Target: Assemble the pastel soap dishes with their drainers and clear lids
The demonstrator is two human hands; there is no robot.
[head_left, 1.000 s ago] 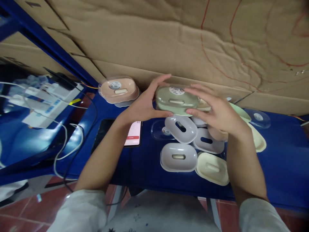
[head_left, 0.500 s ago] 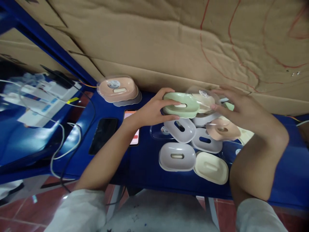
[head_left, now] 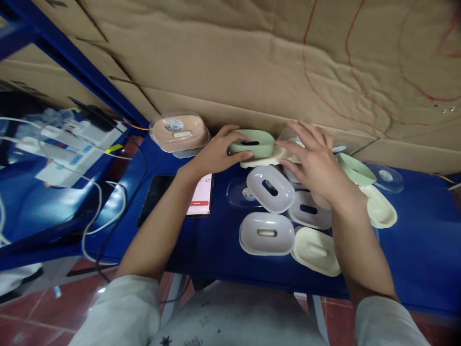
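Between the thumb and fingers of my left hand (head_left: pixel 230 150) is a green soap dish tray (head_left: pixel 264 142) with an oval slot. Below it lies a cream base (head_left: pixel 248 163), partly covered by the tray. My right hand (head_left: pixel 313 158) hovers with fingers spread beside the tray's right end. A clear lid (head_left: pixel 287 136) shows behind its fingers; I cannot tell whether they touch it. Nearer me are a tilted lilac tray (head_left: pixel 257 180), a second lilac tray (head_left: pixel 293 215), a lilac dish (head_left: pixel 248 240) on a base, and a bare cream base (head_left: pixel 306 257) with a ridge.
Peach dishes (head_left: pixel 180 126) with a clear lid are stacked at the back left. A lit phone (head_left: pixel 200 197) and a dark phone (head_left: pixel 153 192) lie by my left forearm. Further right are another green tray (head_left: pixel 355 168) and a cream base (head_left: pixel 382 209). Cardboard (head_left: pixel 216 62) stands behind.
My left hand has moved slightly left with the green tray, uncovering the cream base below. My right hand has come left and nearer, fingers spread, revealing the green tray on the right.
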